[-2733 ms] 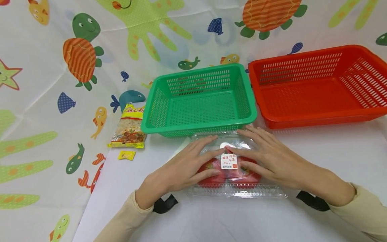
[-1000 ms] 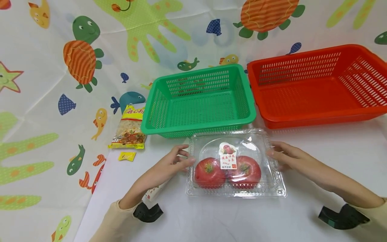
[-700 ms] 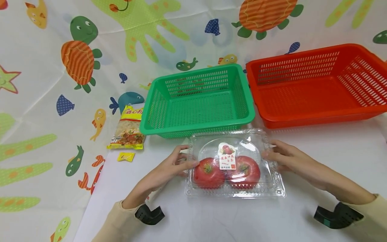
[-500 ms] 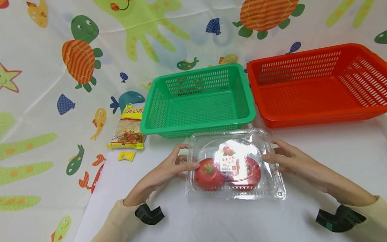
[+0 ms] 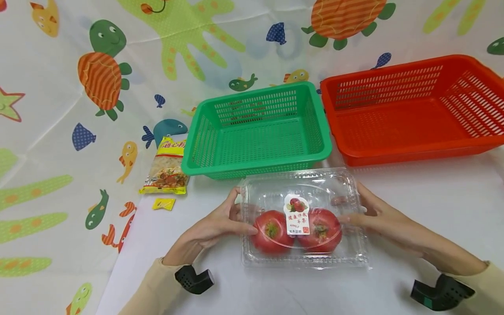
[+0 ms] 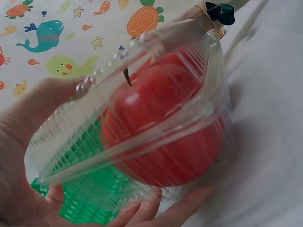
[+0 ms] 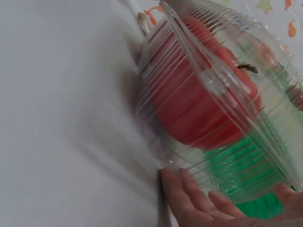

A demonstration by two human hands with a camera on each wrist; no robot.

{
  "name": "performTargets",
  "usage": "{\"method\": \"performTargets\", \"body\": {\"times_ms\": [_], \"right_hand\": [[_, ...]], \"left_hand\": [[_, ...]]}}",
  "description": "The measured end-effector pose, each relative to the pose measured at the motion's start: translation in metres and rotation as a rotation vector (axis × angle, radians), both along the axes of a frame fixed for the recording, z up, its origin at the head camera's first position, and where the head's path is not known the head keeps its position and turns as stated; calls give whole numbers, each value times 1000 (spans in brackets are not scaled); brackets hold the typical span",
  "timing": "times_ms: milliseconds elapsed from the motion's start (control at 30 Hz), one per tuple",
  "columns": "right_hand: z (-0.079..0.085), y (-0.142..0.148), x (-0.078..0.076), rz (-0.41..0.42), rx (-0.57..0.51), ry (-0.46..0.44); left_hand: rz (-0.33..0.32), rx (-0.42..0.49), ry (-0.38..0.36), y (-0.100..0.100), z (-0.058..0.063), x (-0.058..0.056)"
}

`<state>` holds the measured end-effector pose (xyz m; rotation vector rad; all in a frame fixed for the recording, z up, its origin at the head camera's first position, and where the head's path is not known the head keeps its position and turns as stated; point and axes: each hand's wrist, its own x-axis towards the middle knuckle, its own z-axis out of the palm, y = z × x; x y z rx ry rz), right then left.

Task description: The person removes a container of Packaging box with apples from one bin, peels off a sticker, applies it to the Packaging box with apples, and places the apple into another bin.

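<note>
A clear plastic clamshell box (image 5: 303, 262) with two red apples inside is held between both hands in the head view. The left apple (image 5: 271, 240) and right apple (image 5: 323, 239) sit side by side, and a white apple label (image 5: 298, 216) is stuck on the lid. My left hand (image 5: 216, 223) grips the left end, thumb over the lid; in the left wrist view its fingers (image 6: 184, 205) curl under the base. At the opposite end my right hand (image 5: 387, 218) grips likewise, its fingers (image 7: 180, 194) below the box in the right wrist view. The box tilts.
Behind the box stands a green basket (image 5: 256, 165), with a red basket (image 5: 417, 155) to its right. A bag of dry food (image 5: 167, 168) leans by the green basket's left side, and a small yellow packet (image 5: 163, 204) lies before it. A patterned cloth (image 5: 47, 131) hangs behind.
My hands have gone from lying on the lid to the box's two ends, where they now grip it. The box has tilted and come slightly nearer; its front edge sits lower in the head view.
</note>
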<state>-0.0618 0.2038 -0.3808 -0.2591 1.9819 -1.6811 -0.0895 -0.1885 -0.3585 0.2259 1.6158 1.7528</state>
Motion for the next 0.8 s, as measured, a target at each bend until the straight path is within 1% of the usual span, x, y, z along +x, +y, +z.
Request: {"method": "performTargets", "body": {"times_ms": [67,167,267,367,500,600,633,700,733,800], "right_hand": [[1,0,1,3,3,-13],[3,0,4,1,6,-5],[5,1,7,-23,-26,21],[9,7,8,-60,-36,43],[18,25,2,-121,4,63],[28,43,-7,-171,65,61],[33,48,-10,-189,84,42],[43,58,-16,-230,115,-10],[49,63,-19,-271,98,-47],[58,75,-25,-345,1,-114]], "left_hand": [[-5,0,22,1,2,1],[-7,-11,62,2,5,2],[-6,-16,93,5,8,2],[-3,-20,108,9,13,2],[4,18,123,16,19,-3],[11,89,150,25,20,-7],[21,114,162,29,20,-7],[65,185,185,39,19,-10],[97,220,192,46,19,-11],[170,273,215,60,19,-13]]}}
